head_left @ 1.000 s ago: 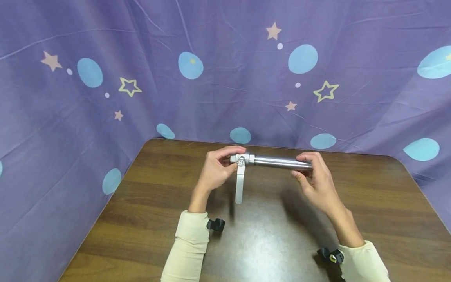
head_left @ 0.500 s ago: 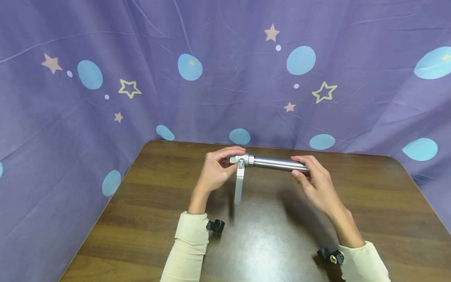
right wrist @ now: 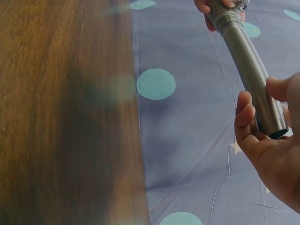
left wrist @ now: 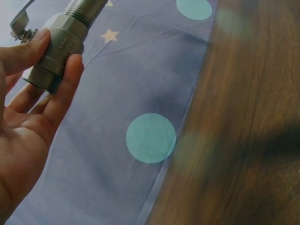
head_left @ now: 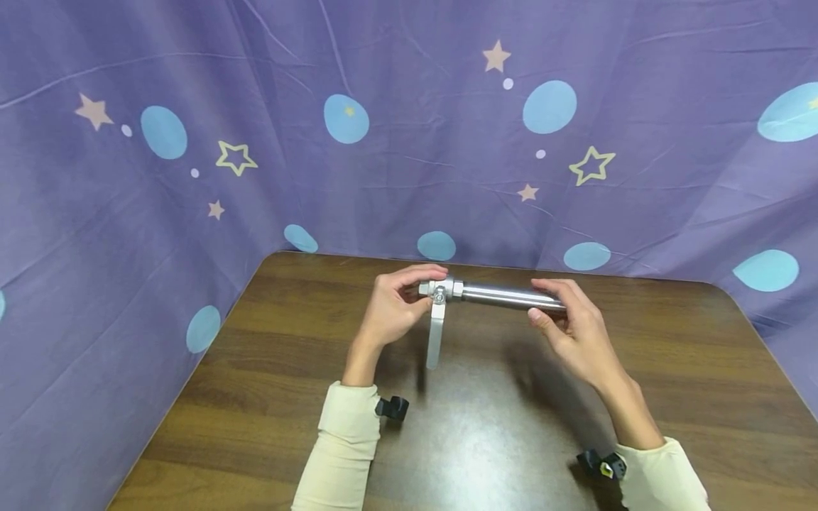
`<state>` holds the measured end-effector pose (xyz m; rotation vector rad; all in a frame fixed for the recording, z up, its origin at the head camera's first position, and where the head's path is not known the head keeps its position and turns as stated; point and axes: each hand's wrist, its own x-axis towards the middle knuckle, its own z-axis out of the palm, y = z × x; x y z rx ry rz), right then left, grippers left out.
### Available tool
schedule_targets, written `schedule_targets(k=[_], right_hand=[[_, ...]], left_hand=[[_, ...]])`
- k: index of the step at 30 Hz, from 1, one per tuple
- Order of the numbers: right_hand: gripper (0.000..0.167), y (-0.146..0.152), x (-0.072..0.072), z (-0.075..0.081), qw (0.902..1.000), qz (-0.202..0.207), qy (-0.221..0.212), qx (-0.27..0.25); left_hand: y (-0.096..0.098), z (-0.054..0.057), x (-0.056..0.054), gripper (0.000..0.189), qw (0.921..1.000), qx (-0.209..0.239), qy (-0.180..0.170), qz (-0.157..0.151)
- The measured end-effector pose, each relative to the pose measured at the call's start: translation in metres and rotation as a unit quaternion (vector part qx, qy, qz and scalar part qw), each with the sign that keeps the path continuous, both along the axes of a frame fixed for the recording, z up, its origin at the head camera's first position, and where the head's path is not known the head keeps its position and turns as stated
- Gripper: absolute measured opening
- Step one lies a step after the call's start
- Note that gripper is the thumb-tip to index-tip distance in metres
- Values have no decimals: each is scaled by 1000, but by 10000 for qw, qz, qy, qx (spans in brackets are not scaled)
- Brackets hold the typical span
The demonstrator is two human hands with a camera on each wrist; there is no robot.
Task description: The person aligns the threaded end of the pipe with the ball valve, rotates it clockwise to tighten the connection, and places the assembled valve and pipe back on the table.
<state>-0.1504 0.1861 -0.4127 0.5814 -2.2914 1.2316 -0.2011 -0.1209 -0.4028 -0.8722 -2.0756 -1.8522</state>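
Observation:
In the head view a silver ball valve (head_left: 445, 288) and a shiny metal pipe (head_left: 498, 294) form one line, held above the table. The valve's flat lever handle (head_left: 435, 337) points down toward the person. My left hand (head_left: 394, 309) grips the valve body between thumb and fingers. Around the pipe's free end are the curled fingers and thumb of my right hand (head_left: 578, 330). The left wrist view shows the valve body (left wrist: 56, 51) and pipe threads (left wrist: 80, 13) at its hex end. From the right wrist, the pipe's open end (right wrist: 279, 133) is visible near the palm.
A brown wooden table (head_left: 255, 411) lies below both hands. Behind it and on the left hangs a purple curtain (head_left: 409, 191) with stars and blue spots. Black wrist cameras (head_left: 393, 408) sit at the sleeves.
My right hand's fingers and thumb have shifted slightly on the pipe. The left hand keeps its grip on the valve, and the lever still points the same way.

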Motion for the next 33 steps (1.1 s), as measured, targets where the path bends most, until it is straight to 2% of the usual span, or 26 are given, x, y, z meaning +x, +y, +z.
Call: schedule_targets(k=[5, 9, 17, 33], right_hand=[[56, -2, 0, 1, 9997, -72, 164, -161], [52, -2, -1, 1, 9991, -58, 279, -305], [47, -3, 0, 0, 9987, -84, 413, -271], [41, -2, -1, 0, 9989, 181, 185, -379]], left_hand=[[1, 1, -1, 40, 10000, -3, 41, 38], [1, 2, 1, 39, 10000, 41, 9, 26], [2, 1, 2, 40, 10000, 45, -61, 30], [1, 2, 2, 40, 9998, 111, -128, -42]])
